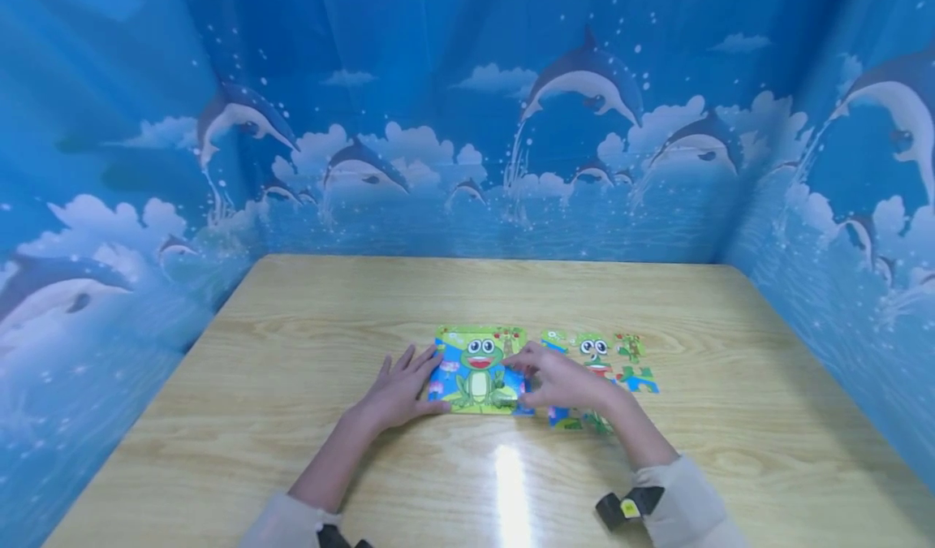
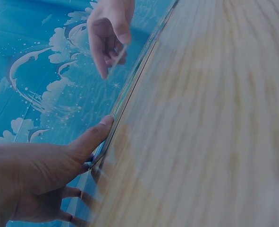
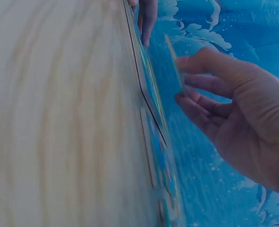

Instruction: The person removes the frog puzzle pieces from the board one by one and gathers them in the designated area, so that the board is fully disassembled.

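A frog picture puzzle board [image 1: 467, 331] lies flat on the table. My left hand [image 1: 398, 390] rests at its left side with spread fingers; the thumb [image 2: 97, 135] touches the near edge in the left wrist view. Over the board's right side, my right hand [image 1: 562, 377] pinches a thin puzzle piece [image 3: 173, 56] between thumb and fingers. That piece is tilted and held above the board, seen edge-on in both wrist views, so its picture is hidden. Just right of the board lie several loose pieces, among them a frog-eyes piece [image 1: 592, 347] and a tree piece [image 1: 630, 347].
The light wooden table [image 1: 351, 304] extends around the board, with a bright reflection near the front. Blue curtains [image 1: 409, 207] printed with dolphins enclose the back and both sides. My right forearm partly covers the loose pieces.
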Demonstrator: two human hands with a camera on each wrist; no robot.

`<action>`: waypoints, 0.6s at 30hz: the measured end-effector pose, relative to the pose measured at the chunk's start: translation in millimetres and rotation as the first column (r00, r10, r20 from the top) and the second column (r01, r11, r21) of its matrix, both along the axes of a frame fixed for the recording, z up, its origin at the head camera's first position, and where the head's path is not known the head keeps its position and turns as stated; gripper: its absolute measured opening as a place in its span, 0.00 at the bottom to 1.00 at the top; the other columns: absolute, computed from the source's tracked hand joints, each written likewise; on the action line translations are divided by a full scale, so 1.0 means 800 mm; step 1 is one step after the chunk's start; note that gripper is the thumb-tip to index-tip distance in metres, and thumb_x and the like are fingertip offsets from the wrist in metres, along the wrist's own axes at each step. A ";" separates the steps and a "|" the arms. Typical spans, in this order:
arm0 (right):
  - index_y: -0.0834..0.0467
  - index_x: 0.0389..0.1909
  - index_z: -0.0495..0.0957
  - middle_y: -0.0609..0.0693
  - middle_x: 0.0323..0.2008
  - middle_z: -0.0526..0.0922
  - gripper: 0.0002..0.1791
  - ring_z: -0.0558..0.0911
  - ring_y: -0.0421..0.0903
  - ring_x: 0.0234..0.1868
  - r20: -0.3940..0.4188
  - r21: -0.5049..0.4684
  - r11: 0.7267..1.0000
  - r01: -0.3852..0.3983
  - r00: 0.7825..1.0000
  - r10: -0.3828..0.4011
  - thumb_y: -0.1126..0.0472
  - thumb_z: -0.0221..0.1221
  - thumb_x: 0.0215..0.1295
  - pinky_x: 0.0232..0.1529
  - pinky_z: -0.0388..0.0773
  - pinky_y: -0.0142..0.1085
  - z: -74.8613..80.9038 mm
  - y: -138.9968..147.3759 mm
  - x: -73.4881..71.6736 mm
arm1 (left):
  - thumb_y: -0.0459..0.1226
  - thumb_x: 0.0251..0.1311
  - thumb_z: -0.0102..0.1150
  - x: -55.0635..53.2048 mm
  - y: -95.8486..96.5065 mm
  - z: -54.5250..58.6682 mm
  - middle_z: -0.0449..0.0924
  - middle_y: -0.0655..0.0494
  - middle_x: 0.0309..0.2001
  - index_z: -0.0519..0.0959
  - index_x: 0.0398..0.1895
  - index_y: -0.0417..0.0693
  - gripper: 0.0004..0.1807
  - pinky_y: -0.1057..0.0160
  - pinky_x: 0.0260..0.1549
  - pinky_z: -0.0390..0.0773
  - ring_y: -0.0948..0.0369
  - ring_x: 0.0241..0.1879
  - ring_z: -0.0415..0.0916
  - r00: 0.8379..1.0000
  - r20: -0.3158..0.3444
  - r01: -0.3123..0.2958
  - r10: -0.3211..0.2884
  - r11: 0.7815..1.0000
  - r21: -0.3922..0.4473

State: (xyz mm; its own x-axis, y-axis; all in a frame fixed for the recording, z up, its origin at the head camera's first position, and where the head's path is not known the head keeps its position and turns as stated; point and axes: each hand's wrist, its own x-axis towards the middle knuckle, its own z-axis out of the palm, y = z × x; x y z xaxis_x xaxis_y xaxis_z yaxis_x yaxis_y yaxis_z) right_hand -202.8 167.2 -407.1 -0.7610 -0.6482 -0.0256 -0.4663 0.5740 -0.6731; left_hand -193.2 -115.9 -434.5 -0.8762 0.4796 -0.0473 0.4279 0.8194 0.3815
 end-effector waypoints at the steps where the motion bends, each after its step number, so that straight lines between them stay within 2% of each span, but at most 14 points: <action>1: 0.62 0.60 0.69 0.48 0.43 0.69 0.32 0.72 0.43 0.42 -0.008 0.001 1.000 -0.004 1.000 0.004 0.65 0.63 0.50 0.40 0.76 0.34 0.003 0.003 0.001 | 0.59 0.53 0.56 0.000 0.000 0.000 0.47 0.51 0.70 0.55 0.69 0.44 0.46 0.39 0.61 0.37 0.44 0.68 0.38 1.000 0.001 -0.003 0.003 1.000 -0.003; 7: 0.62 0.59 0.70 0.46 0.41 0.70 0.31 0.73 0.44 0.43 -0.063 0.015 1.000 0.022 0.998 -0.021 0.66 0.61 0.50 0.39 0.76 0.38 0.017 0.027 0.012 | 0.59 0.53 0.56 0.002 0.000 0.000 0.48 0.51 0.70 0.55 0.69 0.45 0.46 0.39 0.61 0.37 0.44 0.68 0.38 1.000 -0.001 -0.005 0.005 1.000 -0.005; 12: 0.61 0.59 0.71 0.46 0.43 0.70 0.30 0.73 0.48 0.41 -0.055 0.003 0.997 0.074 0.996 -0.073 0.66 0.59 0.50 0.34 0.76 0.40 0.025 0.052 0.022 | 0.59 0.53 0.55 0.001 0.000 0.001 0.48 0.51 0.70 0.55 0.69 0.45 0.46 0.39 0.61 0.37 0.44 0.68 0.38 1.000 -0.003 -0.004 0.004 1.000 -0.007; 14: 0.61 0.59 0.70 0.46 0.43 0.70 0.30 0.73 0.48 0.41 -0.046 -0.009 0.996 0.093 0.995 -0.093 0.66 0.59 0.50 0.37 0.76 0.42 0.027 0.063 0.026 | 0.59 0.53 0.56 0.001 0.000 0.001 0.48 0.51 0.70 0.56 0.69 0.44 0.46 0.39 0.61 0.37 0.44 0.68 0.38 1.000 -0.001 -0.004 0.004 1.000 -0.004; 18: 0.62 0.60 0.69 0.48 0.44 0.70 0.32 0.73 0.49 0.43 -0.087 -0.017 0.993 0.116 0.989 -0.117 0.66 0.62 0.50 0.41 0.76 0.45 0.030 0.085 0.035 | 0.59 0.53 0.56 0.001 0.000 0.001 0.48 0.51 0.70 0.56 0.69 0.44 0.46 0.39 0.61 0.37 0.44 0.68 0.38 1.000 0.001 -0.005 0.005 1.000 -0.001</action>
State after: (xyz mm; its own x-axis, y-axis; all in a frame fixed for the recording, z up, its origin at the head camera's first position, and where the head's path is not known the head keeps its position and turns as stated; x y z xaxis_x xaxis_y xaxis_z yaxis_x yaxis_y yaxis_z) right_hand -174.6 235.5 -383.2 -0.8301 -0.5552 0.0515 -0.4544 0.6201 -0.6395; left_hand -192.2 -115.6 -433.8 -0.8787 0.4749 -0.0490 0.4232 0.8222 0.3807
